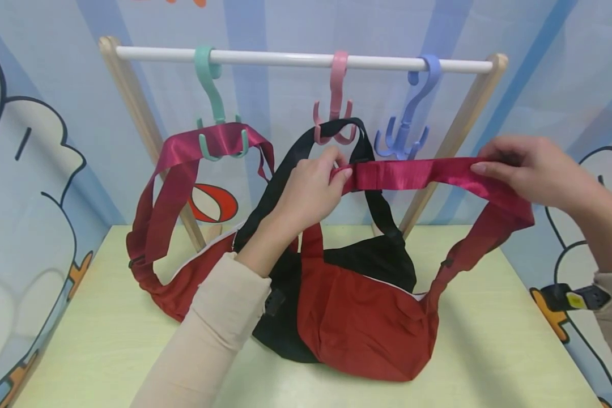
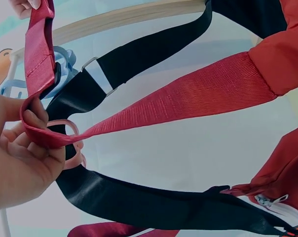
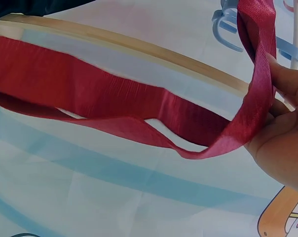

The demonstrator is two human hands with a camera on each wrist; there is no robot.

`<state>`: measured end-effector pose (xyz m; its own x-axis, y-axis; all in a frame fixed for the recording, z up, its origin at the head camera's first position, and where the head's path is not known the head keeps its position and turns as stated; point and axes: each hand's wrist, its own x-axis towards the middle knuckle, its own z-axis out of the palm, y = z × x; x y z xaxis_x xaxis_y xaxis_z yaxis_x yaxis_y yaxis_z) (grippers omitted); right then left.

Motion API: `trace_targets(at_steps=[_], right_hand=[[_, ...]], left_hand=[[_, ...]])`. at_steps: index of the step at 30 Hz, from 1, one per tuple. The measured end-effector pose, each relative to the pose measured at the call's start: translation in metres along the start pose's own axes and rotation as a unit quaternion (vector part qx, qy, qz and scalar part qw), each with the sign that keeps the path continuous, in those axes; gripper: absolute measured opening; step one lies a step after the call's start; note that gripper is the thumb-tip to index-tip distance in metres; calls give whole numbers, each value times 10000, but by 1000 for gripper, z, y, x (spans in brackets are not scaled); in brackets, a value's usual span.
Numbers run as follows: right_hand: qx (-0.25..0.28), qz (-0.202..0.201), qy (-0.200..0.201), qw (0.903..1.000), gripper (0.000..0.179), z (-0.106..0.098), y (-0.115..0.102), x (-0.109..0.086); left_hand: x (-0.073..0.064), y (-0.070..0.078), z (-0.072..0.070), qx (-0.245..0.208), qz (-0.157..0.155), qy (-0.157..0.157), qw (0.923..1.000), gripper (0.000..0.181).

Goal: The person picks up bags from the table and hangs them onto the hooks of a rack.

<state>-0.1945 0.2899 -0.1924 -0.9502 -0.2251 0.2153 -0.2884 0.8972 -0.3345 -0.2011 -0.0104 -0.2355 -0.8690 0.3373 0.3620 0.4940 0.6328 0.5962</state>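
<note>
A red bag (image 1: pixel 367 323) rests at the front of the table, its wide crimson strap (image 1: pixel 408 174) lifted and stretched sideways between both hands. My left hand (image 1: pixel 311 187) pinches the strap's left part, in front of the black strap; in the left wrist view the crimson band loops round its fingers. At the right, my right hand (image 1: pixel 527 170) grips the strap between thumb and fingers, and from there it drops down to the bag. Just behind the stretched strap hangs a blue hook (image 1: pixel 403 136) with nothing on its prongs.
A white rail (image 1: pixel 285 57) on wooden posts crosses the back. From its green hook (image 1: pixel 211 90) hangs another red bag (image 1: pixel 183 294) by its strap; the pink hook (image 1: pixel 338 85) carries a black bag's strap (image 1: pixel 290 164). The black bag (image 1: pixel 285 340) lies partly behind the front red bag.
</note>
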Motion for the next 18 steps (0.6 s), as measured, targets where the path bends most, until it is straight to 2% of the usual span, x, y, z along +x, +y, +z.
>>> trace_targets(at_steps=[8,18], right_hand=[[16,-116,65,9999,19,-4,-3,4],[-125,-249,174,9995,16,-9,-9,6]], left_hand=[[3,1,-6,-276,-172,68,9994,24],[4,1,-11,-258,-152,-7,9996,29]])
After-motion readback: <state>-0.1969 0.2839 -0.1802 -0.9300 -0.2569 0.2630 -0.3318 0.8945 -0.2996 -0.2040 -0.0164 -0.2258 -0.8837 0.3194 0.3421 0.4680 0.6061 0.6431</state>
